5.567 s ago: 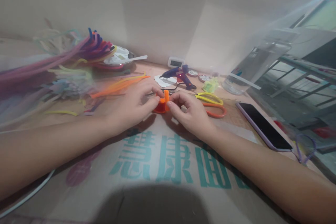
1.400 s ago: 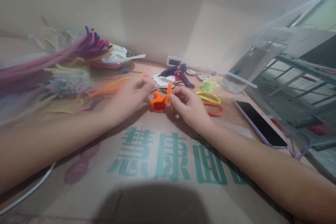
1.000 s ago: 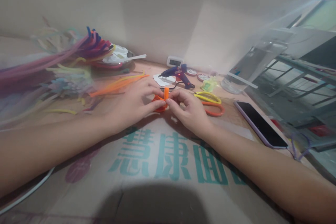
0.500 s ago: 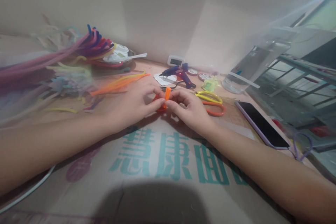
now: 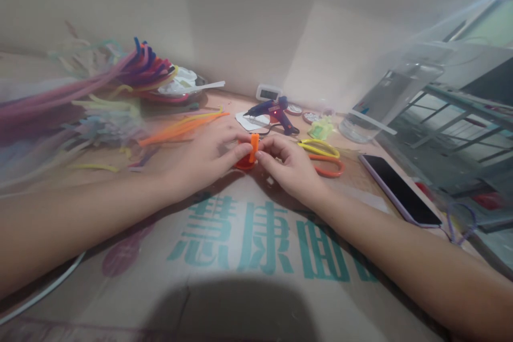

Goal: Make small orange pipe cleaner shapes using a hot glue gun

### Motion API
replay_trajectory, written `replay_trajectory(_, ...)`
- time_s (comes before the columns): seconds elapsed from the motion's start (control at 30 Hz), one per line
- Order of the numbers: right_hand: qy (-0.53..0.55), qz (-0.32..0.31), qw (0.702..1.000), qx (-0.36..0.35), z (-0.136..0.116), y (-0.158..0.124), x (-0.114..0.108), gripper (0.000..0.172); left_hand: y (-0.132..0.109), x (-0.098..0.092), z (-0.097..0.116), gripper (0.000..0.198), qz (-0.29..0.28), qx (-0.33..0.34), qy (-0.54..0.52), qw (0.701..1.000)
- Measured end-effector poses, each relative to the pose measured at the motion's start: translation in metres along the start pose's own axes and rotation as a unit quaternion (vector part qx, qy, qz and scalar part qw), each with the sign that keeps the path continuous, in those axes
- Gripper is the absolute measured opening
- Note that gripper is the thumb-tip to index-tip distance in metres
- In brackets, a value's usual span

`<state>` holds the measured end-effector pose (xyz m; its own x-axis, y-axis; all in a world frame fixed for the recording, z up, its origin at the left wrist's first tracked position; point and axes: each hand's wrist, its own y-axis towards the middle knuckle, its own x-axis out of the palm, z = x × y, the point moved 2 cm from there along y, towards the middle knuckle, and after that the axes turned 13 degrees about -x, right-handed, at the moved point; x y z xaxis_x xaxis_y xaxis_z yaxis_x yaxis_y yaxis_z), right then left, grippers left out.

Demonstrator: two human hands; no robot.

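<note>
My left hand and my right hand meet over the cardboard-covered table. Between their thumbs and fingertips stands a short, bright orange strip, folded upright and fuzzy like pipe cleaner. Both hands are closed in a pinch on it, the left from one side and the right from the other. A red-orange rounded piece shows just below the left fingers; whether it joins the strip I cannot tell. Right of my right hand lie yellow and orange looped handles, like those of scissors.
Behind the hands a blue glue gun with a red light rests near a small white display. Bundles of coloured pipe cleaners fill the left. At right are a phone and a clear plastic container. A white cable runs front left.
The orange strip shows more of its length now, as the thumbs have moved slightly apart along it. The arms and surrounding things stay almost where they were.
</note>
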<state>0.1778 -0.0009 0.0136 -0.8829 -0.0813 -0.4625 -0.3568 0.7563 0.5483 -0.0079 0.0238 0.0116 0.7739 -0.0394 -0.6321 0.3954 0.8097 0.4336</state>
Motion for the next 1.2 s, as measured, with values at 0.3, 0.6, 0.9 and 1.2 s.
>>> replay_trajectory(0.3,-0.019,-0.015,1.0,-0.013,-0.002,0.0,0.0,0.008,0.0,0.001,0.004,0.02,0.018,-0.013,0.001,1.0)
replay_trajectory(0.6,0.046,0.022,0.998,0.023,0.002,-0.001,0.001,0.004,-0.001,0.002,0.0,0.019,0.015,-0.037,-0.002,0.999)
replay_trajectory(0.9,0.118,0.097,0.986,0.061,0.019,0.001,-0.005,0.022,-0.002,0.012,-0.012,0.053,-0.076,-0.114,0.023,0.99)
replay_trajectory(1.2,0.116,0.089,0.988,0.04,0.007,-0.001,-0.003,0.019,0.001,0.009,-0.009,0.032,-0.006,-0.163,-0.192,0.968)
